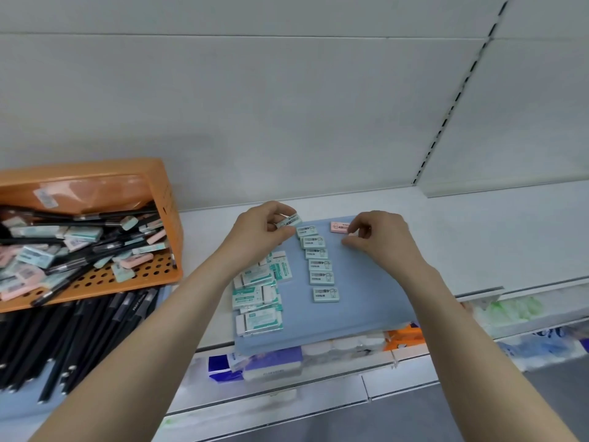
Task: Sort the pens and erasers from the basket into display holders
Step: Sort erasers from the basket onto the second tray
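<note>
A blue tray (366, 301) lies on the white shelf. A column of several mint erasers (320, 266) runs down its middle, and larger white-and-teal erasers (256, 296) are piled at its left. My left hand (259, 229) pinches a mint eraser (288, 221) just above the top of the column. My right hand (377, 236) pinches a pink eraser (339, 226) at the tray's far edge. The tilted orange basket (127, 275) at left holds mixed black pens and mint and pink erasers.
Rows of black pens (73, 346) lie on a second blue tray below the basket. The white shelf (478, 237) extends to the right. Under its front edge a lower shelf holds packaged goods (404, 338). A white back panel rises behind.
</note>
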Motion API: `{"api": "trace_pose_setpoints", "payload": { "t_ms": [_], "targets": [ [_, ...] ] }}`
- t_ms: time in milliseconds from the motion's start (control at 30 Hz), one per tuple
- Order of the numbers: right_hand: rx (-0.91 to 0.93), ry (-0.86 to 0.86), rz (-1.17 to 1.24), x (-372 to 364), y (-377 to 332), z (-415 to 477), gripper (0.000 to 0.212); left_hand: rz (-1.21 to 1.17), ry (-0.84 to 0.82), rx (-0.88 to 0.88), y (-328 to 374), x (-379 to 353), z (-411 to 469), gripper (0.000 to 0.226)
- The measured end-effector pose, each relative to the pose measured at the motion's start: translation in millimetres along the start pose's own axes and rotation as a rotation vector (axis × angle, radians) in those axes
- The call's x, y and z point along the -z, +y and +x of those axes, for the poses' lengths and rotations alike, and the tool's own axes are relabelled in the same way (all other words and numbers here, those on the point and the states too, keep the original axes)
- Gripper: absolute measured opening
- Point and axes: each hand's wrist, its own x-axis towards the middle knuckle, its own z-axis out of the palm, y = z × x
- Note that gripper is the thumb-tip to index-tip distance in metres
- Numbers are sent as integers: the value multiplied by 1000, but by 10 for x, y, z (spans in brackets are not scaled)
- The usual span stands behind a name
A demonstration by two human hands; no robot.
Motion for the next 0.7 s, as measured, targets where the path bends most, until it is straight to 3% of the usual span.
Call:
{"api": "trace_pose_setpoints", "payload": {
  "t_ms": [133,267,367,467,700],
  "targets": [
    [-7,-185,35,-25,36,19,19,-4,-4,-4,-9,3,-3,25],
    [18,-63,-42,-87,61,62,6,4,-6,-8,-4,15,-9,24],
    [5,33,4,-219,56,118,10,1,1,-3,18,11,-24,24],
    [48,32,-10,-325,38,181,27,-3,17,5,33,14,-42,26],
    [25,33,-81,-303,79,233,20,-27,83,-3,41,-7,-84,27]
  ]
}}
